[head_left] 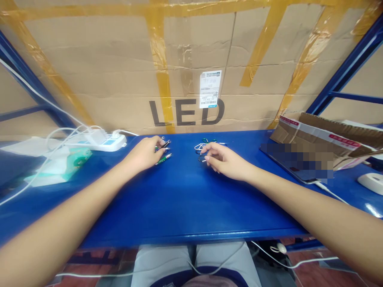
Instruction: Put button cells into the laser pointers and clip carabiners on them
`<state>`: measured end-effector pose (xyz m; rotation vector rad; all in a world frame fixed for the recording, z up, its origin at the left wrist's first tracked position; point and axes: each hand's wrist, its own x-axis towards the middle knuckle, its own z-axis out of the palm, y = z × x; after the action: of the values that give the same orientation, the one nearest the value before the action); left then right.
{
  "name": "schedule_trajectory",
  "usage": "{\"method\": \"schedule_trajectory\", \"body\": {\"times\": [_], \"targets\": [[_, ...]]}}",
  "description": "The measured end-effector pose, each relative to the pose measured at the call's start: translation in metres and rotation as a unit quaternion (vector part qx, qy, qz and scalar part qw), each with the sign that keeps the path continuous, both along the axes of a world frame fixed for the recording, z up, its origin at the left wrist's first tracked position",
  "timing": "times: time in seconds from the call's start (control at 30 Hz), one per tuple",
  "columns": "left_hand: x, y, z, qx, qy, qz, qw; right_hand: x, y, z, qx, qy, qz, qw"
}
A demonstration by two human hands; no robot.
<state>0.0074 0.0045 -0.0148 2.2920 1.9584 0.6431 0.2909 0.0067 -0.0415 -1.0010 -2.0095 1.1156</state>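
My left hand [145,153] rests on the blue table [179,199] with its fingers curled over a small cluster of slim pen-like pieces [164,153], green and dark with silver ends. My right hand [223,159] lies a little to the right, fingers bent and fingertips touching a little pile of carabiner clips [205,146], green, white and dark. Whether either hand has actually closed on a piece is hidden by the fingers.
A large cardboard sheet printed "LED" [187,113] stands against the back. A white power strip [107,141] with cables and a green tissue pack [72,163] sit at left. An open carton [326,137], a dark tablet [295,163] and a white object [371,182] lie at right.
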Motion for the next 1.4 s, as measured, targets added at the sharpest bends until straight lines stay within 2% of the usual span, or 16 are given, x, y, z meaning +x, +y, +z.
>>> {"method": "schedule_trajectory", "body": {"times": [0.07, 0.1, 0.13, 0.2, 0.23, 0.27, 0.33, 0.4, 0.47, 0.6, 0.7, 0.8, 0.87, 0.97, 1.1, 1.4], "targets": [[0.014, -0.006, -0.002, -0.016, -0.11, -0.054, 0.992, -0.002, -0.001, 0.0, -0.03, 0.025, 0.009, 0.999], [0.022, -0.009, -0.003, -0.04, -0.189, -0.088, 0.977, -0.003, -0.002, 0.0, -0.039, 0.033, 0.016, 0.999], [0.031, -0.012, -0.005, -0.086, -0.273, -0.123, 0.95, -0.004, -0.003, 0.001, -0.044, 0.042, 0.024, 0.998], [0.047, -0.02, -0.009, -0.173, -0.435, -0.149, 0.871, -0.007, -0.007, 0.001, -0.051, 0.061, 0.045, 0.996], [0.053, -0.023, -0.011, -0.216, -0.468, -0.162, 0.842, -0.008, -0.009, 0.002, -0.053, 0.069, 0.058, 0.995], [0.058, -0.026, -0.012, -0.256, -0.47, -0.164, 0.828, -0.01, -0.012, 0.003, -0.053, 0.077, 0.072, 0.993], [0.063, -0.032, -0.013, -0.271, -0.433, -0.154, 0.846, -0.013, -0.017, 0.004, -0.047, 0.09, 0.101, 0.99], [0.063, -0.037, -0.014, -0.229, -0.367, -0.161, 0.887, -0.015, -0.021, 0.005, -0.032, 0.094, 0.121, 0.988], [0.062, -0.039, -0.015, -0.192, -0.332, -0.18, 0.906, -0.015, -0.023, 0.005, 0.006, 0.07, 0.125, 0.99], [0.061, -0.04, -0.018, -0.206, -0.378, -0.2, 0.88, -0.011, -0.024, 0.007, 0.124, -0.062, 0.107, 0.985], [0.065, -0.042, -0.018, -0.273, -0.444, -0.181, 0.834, -0.008, -0.026, 0.013, 0.188, -0.194, 0.127, 0.954], [0.069, -0.045, -0.015, -0.326, -0.481, -0.158, 0.798, -0.006, -0.029, 0.017, 0.229, -0.272, 0.146, 0.923], [0.07, -0.046, -0.014, -0.332, -0.476, -0.163, 0.798, -0.006, -0.031, 0.018, 0.247, -0.296, 0.152, 0.91], [0.07, -0.047, -0.015, -0.321, -0.449, -0.175, 0.815, -0.007, -0.033, 0.017, 0.273, -0.327, 0.153, 0.891], [0.071, -0.049, -0.018, -0.327, -0.433, -0.16, 0.824, -0.011, -0.037, 0.017, 0.284, -0.37, 0.127, 0.876], [0.08, -0.052, -0.02, -0.318, -0.463, -0.144, 0.815, -0.015, -0.039, 0.014, 0.281, -0.379, 0.069, 0.879]]}}
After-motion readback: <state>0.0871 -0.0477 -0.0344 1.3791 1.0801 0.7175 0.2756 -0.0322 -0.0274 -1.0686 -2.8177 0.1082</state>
